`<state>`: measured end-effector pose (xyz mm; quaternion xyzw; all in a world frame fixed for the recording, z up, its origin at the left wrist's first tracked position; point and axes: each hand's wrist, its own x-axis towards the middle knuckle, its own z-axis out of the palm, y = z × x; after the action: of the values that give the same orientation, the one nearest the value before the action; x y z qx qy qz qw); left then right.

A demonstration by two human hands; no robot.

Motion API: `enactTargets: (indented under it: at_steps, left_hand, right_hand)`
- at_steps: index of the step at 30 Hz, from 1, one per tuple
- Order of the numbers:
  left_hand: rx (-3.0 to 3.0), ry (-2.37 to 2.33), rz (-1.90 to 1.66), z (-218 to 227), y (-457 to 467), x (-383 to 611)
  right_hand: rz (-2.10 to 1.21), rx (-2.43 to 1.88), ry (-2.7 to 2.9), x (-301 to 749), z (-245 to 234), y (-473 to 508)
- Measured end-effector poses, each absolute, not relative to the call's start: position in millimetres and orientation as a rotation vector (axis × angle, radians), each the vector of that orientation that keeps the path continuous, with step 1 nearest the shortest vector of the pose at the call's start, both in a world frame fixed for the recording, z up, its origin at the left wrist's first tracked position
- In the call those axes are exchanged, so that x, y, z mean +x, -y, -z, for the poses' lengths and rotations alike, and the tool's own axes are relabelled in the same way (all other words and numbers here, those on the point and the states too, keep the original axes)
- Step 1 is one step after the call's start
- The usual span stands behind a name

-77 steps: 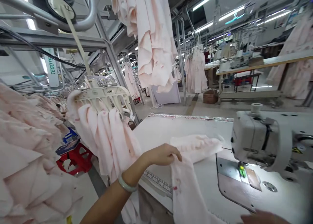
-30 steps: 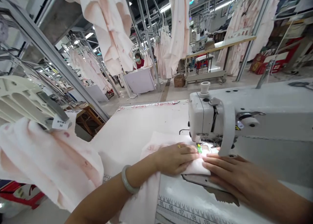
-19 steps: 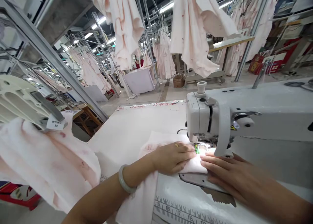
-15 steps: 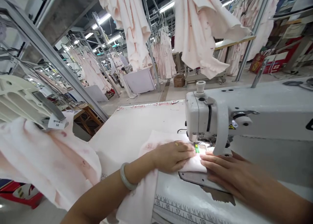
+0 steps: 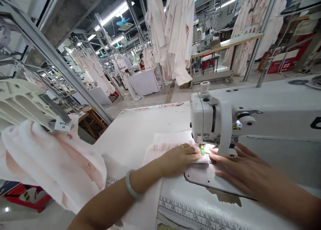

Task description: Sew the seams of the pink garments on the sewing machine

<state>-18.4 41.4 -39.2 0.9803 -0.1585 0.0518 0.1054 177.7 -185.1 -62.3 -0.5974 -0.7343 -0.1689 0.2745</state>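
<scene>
The left hand (image 5: 179,159) lies flat, fingers together, pressing down on the soft pale pink cloth piece (image 5: 163,146). I think that keeps it smooth and stops it sliding. The right hand (image 5: 238,171) lies flat too, fingers spread on the shiny metal plate (image 5: 200,178), tips touching the cloth edge. The cloth sits under the needle end of the big white sewing machine (image 5: 225,112), on the white table (image 5: 140,123). At the left, 1 cream plastic rack (image 5: 22,102) clips more pink cloth (image 5: 57,163) close by.

head cam | forward-down, tilted | close over sewing machine (image 5: 215,119) | factory hall behind
</scene>
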Motion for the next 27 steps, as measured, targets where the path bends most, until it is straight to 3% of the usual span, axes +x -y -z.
enactTargets:
  at_steps: [27]
  left_hand:
    - [2.955,0.612,-0.297,41.6,-48.5,-13.5]
  right_hand:
    - [0.456,-1.651,2.024,166.8,56.6,185.6]
